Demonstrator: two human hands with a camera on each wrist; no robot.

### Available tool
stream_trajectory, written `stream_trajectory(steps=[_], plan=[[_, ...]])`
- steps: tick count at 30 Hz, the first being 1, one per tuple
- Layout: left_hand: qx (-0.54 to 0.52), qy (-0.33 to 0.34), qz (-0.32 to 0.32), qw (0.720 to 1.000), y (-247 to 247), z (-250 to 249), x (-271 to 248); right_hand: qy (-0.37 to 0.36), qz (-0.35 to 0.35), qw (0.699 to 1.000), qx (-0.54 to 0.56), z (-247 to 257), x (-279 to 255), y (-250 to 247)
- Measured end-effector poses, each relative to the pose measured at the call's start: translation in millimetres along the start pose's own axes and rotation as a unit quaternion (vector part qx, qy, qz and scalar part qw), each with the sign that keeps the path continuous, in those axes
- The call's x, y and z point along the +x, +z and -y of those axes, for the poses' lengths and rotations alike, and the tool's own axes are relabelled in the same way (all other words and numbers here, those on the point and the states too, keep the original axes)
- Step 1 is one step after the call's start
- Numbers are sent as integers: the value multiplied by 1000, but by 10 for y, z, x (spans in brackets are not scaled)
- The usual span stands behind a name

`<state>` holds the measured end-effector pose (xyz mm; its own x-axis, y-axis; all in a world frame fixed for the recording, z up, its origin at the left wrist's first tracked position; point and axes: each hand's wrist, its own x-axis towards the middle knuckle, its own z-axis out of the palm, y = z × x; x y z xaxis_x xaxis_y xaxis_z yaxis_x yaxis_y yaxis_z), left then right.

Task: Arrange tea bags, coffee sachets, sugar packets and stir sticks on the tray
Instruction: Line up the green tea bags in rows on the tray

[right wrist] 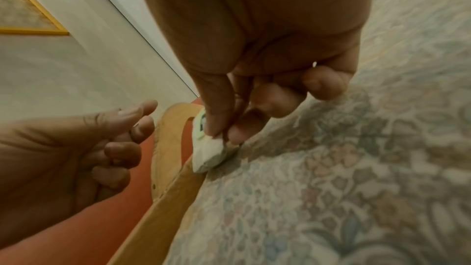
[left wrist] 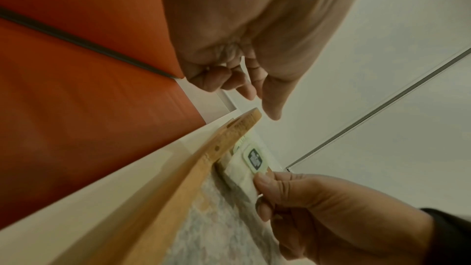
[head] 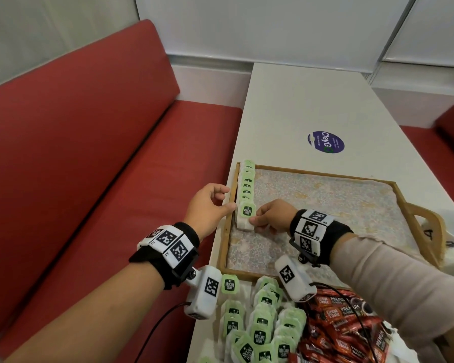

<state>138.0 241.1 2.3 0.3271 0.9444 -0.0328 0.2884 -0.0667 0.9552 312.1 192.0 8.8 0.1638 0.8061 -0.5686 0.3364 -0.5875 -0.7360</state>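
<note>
Your wooden tray [head: 414,205] sits at the table's left edge, so a shove from your left hand [head: 207,208], which hovers with loosely curled, empty fingers at the left rim, could shift it toward the drop. The row of tea bags [head: 247,184] leaning along that rim may topple if bumped. Your right hand [head: 270,216] pinches the nearest tea bag [head: 245,214] at the row's near end, apparently by one edge, so it could slip flat.

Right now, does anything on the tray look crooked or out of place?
Nothing stands out. The tea bags stand in a neat row along the tray's left edge, and the right hand pinches the nearest tea bag in line.
</note>
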Motion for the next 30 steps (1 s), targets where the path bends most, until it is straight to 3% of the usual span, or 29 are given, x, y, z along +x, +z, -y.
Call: stream_trajectory(steps=[13, 17, 22, 30], plan=[[13, 2, -2, 1000, -45, -20, 11, 30, 7, 999, -35, 72, 39, 66], [15, -1, 0, 1000, -51, -20, 10, 15, -28, 997, -77, 90, 39, 66], [9, -1, -6, 1000, -81, -41, -20, -56, -62, 986, -142, 137, 34, 61], [24, 0, -6, 1000, -188, -57, -222, -32, -61, 963, -260, 182, -25, 116]])
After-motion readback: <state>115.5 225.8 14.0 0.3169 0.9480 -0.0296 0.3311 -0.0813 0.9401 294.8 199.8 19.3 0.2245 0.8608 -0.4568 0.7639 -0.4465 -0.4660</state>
